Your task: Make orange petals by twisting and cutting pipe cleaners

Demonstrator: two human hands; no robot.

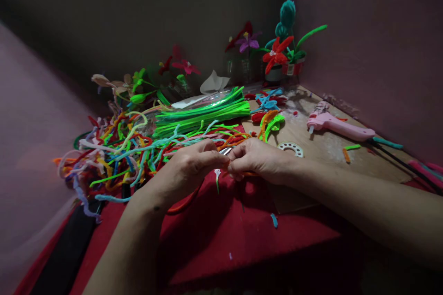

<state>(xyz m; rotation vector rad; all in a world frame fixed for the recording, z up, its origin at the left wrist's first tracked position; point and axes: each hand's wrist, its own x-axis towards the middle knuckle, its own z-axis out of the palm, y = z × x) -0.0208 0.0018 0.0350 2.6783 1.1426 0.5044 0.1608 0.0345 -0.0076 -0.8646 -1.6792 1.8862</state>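
Observation:
My left hand [194,161] and my right hand [259,161] meet over the front of the table, both with fingers pinched together. Between the fingertips is an orange pipe cleaner, mostly hidden; an orange-red length [185,205] curves out below my left hand. A shiny metal piece [225,150] shows just behind the fingertips; I cannot tell whether it is held or lies on the table. Just below the hands, a small white-tipped piece with a green stem [217,179] lies on the red cloth [249,244].
A tangle of coloured pipe cleaners [128,152] covers the left side. Behind the hands lies a green bundle [204,117]. A pink glue gun [339,124] and a white ring with holes [290,148] rest on the brown board [380,161] at right. Pipe-cleaner flowers [276,55] stand along the wall.

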